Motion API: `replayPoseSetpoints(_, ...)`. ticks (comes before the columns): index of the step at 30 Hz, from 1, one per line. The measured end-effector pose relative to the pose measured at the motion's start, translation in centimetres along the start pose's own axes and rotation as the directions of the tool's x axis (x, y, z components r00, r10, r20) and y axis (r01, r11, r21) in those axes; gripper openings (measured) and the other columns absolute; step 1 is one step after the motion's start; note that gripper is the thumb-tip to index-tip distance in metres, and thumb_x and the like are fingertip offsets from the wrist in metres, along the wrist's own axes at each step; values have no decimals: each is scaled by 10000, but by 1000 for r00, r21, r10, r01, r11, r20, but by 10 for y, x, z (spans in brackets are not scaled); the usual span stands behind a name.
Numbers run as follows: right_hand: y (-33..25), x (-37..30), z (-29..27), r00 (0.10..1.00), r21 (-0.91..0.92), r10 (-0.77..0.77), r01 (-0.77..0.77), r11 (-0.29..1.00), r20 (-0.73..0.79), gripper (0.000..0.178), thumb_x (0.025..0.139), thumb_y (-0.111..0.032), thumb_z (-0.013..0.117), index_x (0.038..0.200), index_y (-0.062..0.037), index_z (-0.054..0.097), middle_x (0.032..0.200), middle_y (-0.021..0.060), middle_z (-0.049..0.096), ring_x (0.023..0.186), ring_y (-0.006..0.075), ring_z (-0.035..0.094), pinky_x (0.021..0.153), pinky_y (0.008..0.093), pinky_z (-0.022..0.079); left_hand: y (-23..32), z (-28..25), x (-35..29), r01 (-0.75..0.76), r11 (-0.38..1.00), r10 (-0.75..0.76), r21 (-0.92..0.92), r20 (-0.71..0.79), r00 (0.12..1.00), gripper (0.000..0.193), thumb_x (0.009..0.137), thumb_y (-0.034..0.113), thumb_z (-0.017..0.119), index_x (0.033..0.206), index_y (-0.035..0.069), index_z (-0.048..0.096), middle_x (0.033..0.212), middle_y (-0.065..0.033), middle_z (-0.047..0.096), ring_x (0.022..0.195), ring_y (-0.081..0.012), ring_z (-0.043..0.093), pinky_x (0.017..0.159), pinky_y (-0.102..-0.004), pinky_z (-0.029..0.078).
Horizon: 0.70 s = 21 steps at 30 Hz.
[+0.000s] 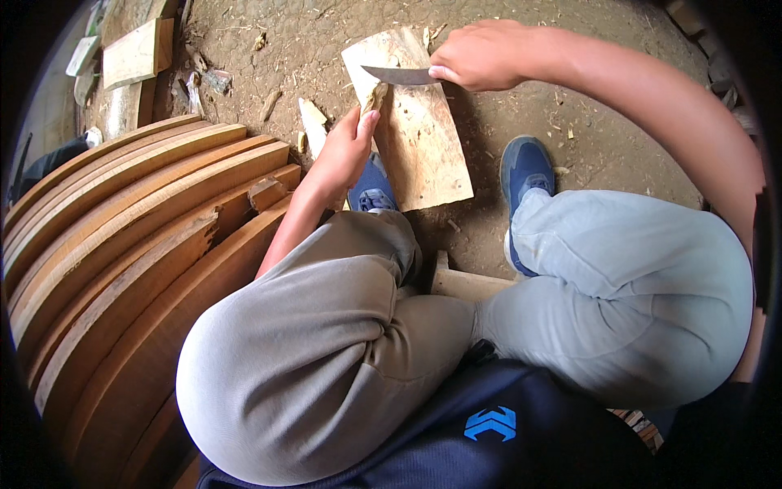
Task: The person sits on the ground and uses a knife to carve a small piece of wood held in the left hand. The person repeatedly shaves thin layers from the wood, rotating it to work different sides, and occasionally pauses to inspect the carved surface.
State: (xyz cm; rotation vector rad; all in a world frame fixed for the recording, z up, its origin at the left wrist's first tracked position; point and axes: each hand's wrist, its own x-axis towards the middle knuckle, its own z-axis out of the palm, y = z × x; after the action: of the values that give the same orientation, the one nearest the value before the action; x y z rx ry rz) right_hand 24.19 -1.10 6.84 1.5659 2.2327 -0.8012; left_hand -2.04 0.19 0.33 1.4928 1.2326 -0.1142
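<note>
My left hand (344,149) is closed around a small piece of wood (373,94), whose pale, rough upper end stands out above the thumb. In my right hand (481,55) is a knife (401,75) with a dark, slightly curved blade pointing left; the fist hides its handle. The blade lies across the top of the wood piece, touching or just above it, I cannot tell which. Under both is a wide, pale wooden board (425,151) with small dark marks, lying on the dirt ground between my feet.
Stacked long planks (147,212) crowd my left side. A pale wood offcut (313,122) lies left of the board. Shavings and chips litter the dirt floor (570,106). My blue shoes (528,167) flank the board. More wood blocks (130,55) stand at the far left.
</note>
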Motion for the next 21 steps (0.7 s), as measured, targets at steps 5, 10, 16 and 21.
replayPoseSetpoints(5, -5, 5, -13, 999, -13, -9, 10, 1000, 41, 415, 1033, -334, 400, 990, -8, 654, 986, 226, 683, 980, 413, 648, 849, 525, 497, 1, 2, -2, 15, 1000, -15, -10, 1, 1000, 395, 1063, 397, 395, 1103, 16, 492, 637, -43, 484, 414, -134, 431, 363, -311, 363)
replayPoseSetpoints(10, 21, 36, 9, 974, 10, -226, 226, 974, -5, 336, 946, -281, 481, 1041, -26, 678, 1000, 254, 686, 976, 412, 660, 851, 496, 512, 1, 7, 0, -22, 1000, 21, -18, -11, 1000, 351, 1075, 383, 391, 1037, 39, 450, 582, 25, 398, 374, -81, 336, 315, -263, 294)
replayPoseSetpoints(16, 8, 27, -7, 982, -36, -131, 137, 990, 133, 403, 953, -292, 445, 1069, 12, 682, 1091, 267, 678, 1058, 414, 643, 911, 487, 497, -3, 5, -1, -19, 996, 20, -83, 6, 1000, 346, 1073, 383, 396, 1060, 42, 452, 591, 29, 400, 356, -82, 322, 303, -262, 286)
replayPoseSetpoints(21, -2, 19, -4, 997, 7, -74, 74, 997, 38, 400, 990, -302, 428, 995, 18, 668, 999, 247, 686, 988, 411, 655, 858, 513, 498, -5, 5, 1, -4, 993, 7, -117, 29, 1000, 353, 1070, 393, 399, 1102, 44, 447, 603, 38, 394, 355, -71, 312, 301, -254, 280)
